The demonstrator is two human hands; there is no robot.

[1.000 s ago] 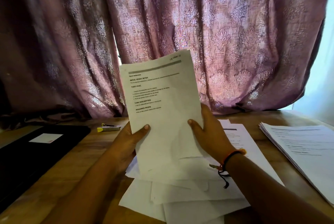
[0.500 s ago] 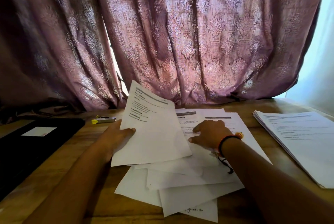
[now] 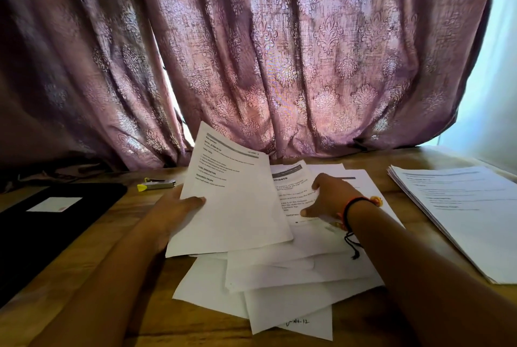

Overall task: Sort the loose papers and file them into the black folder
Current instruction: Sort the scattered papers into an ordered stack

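Observation:
My left hand [image 3: 173,208] grips a printed sheet [image 3: 232,201] by its left edge, thumb on top, and holds it tilted above a messy pile of loose papers [image 3: 279,276] in the middle of the wooden table. My right hand [image 3: 331,197] rests on a printed page [image 3: 291,187] at the top of the pile, thumb and fingers spread around its edge. The black folder [image 3: 56,223] lies closed at the left with a white label on its cover.
A neat stack of printed papers [image 3: 461,212] lies at the right of the table [image 3: 70,304]. A small stapler with a yellow tip [image 3: 156,184] sits behind the folder. A pink patterned curtain [image 3: 279,53] hangs close behind the table.
The sheet held upright in both hands came down to the left in my left hand alone. My right hand let go and moved onto the pile's top page.

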